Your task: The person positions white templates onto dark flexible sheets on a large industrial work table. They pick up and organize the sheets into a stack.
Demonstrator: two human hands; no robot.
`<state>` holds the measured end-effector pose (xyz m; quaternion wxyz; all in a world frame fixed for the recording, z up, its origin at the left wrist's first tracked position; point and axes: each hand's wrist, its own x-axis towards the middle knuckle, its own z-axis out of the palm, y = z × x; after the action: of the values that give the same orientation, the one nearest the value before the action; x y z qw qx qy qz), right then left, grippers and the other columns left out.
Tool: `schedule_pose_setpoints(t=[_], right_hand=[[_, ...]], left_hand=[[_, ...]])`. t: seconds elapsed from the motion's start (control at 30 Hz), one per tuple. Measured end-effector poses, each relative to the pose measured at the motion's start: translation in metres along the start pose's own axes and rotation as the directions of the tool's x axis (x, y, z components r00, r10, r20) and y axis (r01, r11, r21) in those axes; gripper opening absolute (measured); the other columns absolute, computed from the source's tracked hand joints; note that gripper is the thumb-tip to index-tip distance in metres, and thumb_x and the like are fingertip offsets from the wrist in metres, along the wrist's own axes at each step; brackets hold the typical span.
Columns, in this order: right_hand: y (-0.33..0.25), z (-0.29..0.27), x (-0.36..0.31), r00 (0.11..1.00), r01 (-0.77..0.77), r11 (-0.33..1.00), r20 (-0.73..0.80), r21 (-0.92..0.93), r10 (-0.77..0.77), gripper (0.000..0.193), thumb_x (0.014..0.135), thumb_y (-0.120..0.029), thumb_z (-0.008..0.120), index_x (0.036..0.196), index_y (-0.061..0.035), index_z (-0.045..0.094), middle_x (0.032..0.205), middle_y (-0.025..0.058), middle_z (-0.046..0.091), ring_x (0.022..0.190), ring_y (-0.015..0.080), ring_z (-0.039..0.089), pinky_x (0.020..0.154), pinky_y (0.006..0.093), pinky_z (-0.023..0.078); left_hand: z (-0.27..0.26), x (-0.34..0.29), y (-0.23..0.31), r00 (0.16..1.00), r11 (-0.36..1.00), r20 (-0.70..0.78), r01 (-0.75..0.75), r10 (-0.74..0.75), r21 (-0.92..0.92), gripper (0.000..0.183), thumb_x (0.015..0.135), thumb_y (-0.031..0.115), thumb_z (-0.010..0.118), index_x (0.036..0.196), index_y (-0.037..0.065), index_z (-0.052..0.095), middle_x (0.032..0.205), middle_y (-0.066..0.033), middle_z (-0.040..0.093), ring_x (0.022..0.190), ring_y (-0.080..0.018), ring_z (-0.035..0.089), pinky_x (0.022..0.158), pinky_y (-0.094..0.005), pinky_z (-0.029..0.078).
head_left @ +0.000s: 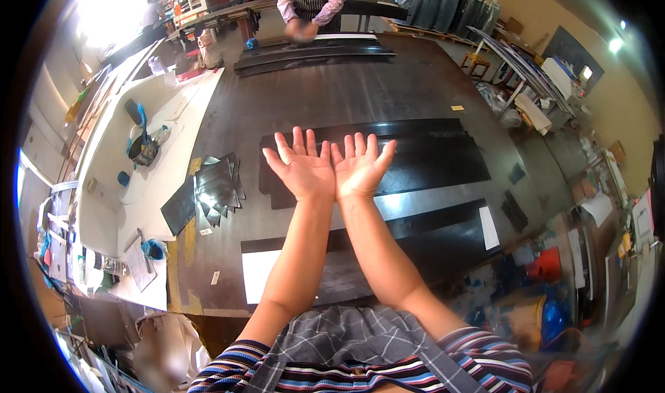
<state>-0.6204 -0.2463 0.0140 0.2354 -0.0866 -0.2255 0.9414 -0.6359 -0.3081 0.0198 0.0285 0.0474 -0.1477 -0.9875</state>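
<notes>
Side by side, palms turned up and fingers spread, my left hand (305, 170) and my right hand (360, 168) are held out over the dark table (277, 105). Neither holds anything, and their inner edges touch or nearly touch. Behind and beneath them lie wide black sheets (422, 159), partly hidden by my hands. Closer to me, a long black strip (429, 237) passes under my forearms, with a white piece (489, 228) at its right end and a white sheet (260, 275) at its left. A fanned stack of black pieces (218, 185) rests to the left.
Across the table a person in a striped apron (315, 5) stands behind stacked black strips (312, 57). At left, a white-covered surface (183, 116) carries a dark pot (143, 150) and a blue tape roll (152, 249). A red container (544, 264) sits low at right.
</notes>
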Motion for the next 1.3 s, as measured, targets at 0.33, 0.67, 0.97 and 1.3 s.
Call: schedule_pose_setpoints(t=[0.33, 0.67, 0.97, 1.3], right_hand=[[0.003, 0.006, 0.004, 0.762, 0.639, 0.433, 0.445, -0.636, -0.471, 0.081, 0.090, -0.070, 0.022, 0.152, -0.0202, 0.005, 0.157, 0.0094, 0.010, 0.144, 0.0292, 0.010, 0.113, 0.0499, 0.008], [0.001, 0.018, 0.010, 0.972, 0.041, 0.998, -0.233, 0.041, -0.030, 0.096, 0.081, -0.078, 0.031, 0.151, -0.0189, 0.004, 0.158, 0.0091, 0.002, 0.145, 0.0282, -0.001, 0.109, 0.0612, 0.004], [-0.049, 0.036, 0.011, 0.842, 0.526, 0.811, 0.024, -0.257, -0.538, 0.089, 0.085, -0.075, 0.026, 0.151, -0.0179, 0.010, 0.157, 0.0090, 0.011, 0.145, 0.0272, 0.003, 0.110, 0.0568, 0.001], [-0.036, -0.044, 0.025, 0.937, 0.325, 0.745, 0.094, -0.583, -0.336, 0.077, 0.091, -0.054, 0.047, 0.149, -0.0117, 0.019, 0.153, 0.0139, 0.024, 0.140, 0.0264, 0.024, 0.111, 0.0482, 0.020]], left_hand=[[0.019, 0.000, 0.012, 0.908, 0.782, 0.358, -0.382, 0.218, 0.493, 0.086, 0.085, 0.076, 0.022, 0.151, 0.022, 0.009, 0.157, -0.0067, 0.012, 0.145, -0.0269, 0.004, 0.112, -0.0551, -0.002], [0.019, 0.015, 0.003, 0.993, 0.997, -0.090, 0.078, -0.077, 0.007, 0.088, 0.085, 0.074, 0.029, 0.151, 0.021, 0.006, 0.156, -0.0084, 0.011, 0.144, -0.0285, 0.007, 0.112, -0.0548, -0.002], [0.040, 0.018, 0.032, 0.929, 0.899, 0.246, -0.341, 0.276, 0.276, 0.078, 0.090, 0.064, 0.027, 0.151, 0.019, 0.009, 0.156, -0.0100, 0.014, 0.144, -0.0275, 0.009, 0.112, -0.0520, -0.002], [-0.084, 0.052, 0.061, 0.929, 0.903, -0.347, 0.252, -0.127, 0.347, 0.050, 0.087, 0.044, 0.054, 0.128, 0.017, 0.046, 0.129, -0.0079, 0.055, 0.126, -0.0239, 0.042, 0.108, -0.0507, 0.016]])
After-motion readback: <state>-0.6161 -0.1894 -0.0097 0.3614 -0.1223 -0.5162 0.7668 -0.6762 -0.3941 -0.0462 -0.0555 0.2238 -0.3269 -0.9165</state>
